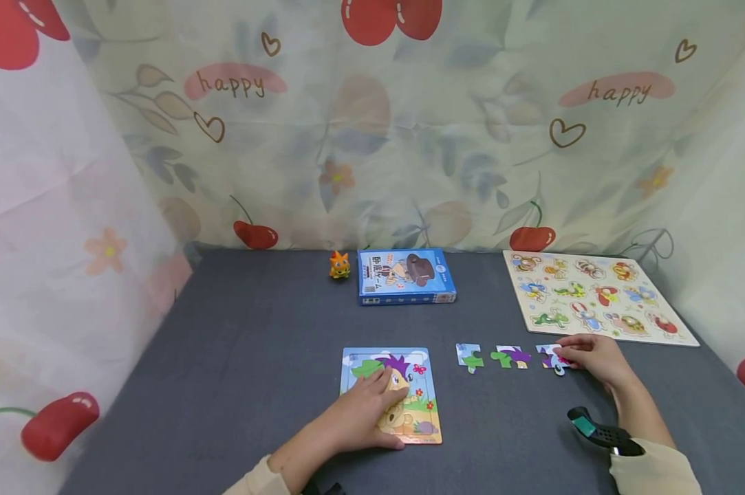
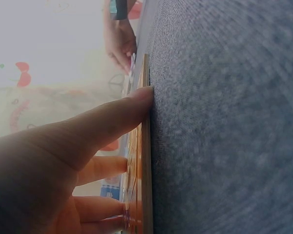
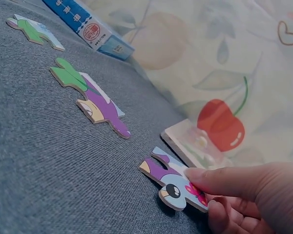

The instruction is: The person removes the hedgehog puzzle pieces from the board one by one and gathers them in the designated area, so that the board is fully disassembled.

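My left hand (image 1: 366, 412) rests on a small picture puzzle board (image 1: 430, 423), a cartoon creature with purple spiky hair on it. Its fingers lie spread over the picture, and in the left wrist view the thumb (image 2: 141, 97) touches the board's edge. To the right, my right hand (image 1: 601, 361) pinches a jigsaw piece (image 3: 173, 185) with an eye and part of a pink butterfly, low at the table surface. Left of it lie a green-and-purple jigsaw piece (image 1: 513, 356) and a blue-and-green jigsaw piece (image 1: 470, 357), in a row.
A blue box (image 1: 406, 275) lies at the back middle, with a small orange toy figure (image 1: 339, 265) left of it. On the back right is a large insect puzzle board (image 1: 536, 302), just beyond my right hand. Printed curtains (image 1: 397, 137) enclose the dark table (image 1: 242, 357).
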{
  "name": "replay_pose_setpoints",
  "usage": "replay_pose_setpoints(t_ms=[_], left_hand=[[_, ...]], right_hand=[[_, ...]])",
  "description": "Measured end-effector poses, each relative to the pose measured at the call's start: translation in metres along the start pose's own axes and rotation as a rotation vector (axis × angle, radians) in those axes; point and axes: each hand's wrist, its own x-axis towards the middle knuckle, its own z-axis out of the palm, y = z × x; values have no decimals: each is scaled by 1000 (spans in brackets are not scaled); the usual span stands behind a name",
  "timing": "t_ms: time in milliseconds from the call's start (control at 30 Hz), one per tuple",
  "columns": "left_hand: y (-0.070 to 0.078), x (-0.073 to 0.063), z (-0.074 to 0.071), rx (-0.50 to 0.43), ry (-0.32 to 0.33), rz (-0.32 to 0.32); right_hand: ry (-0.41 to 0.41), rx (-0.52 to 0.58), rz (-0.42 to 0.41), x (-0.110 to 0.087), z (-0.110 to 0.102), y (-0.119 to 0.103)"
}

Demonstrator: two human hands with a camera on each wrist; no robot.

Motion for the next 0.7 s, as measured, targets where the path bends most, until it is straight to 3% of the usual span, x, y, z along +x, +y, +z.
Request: replay_pose_setpoints(t_ms=[367,700], left_hand=[[1,0,-1,-4,-5,1],[1,0,-1,3,3,9]], right_hand=[[12,-48,3,-2,1,-3],[-33,-181,-165,-13,0,2]])
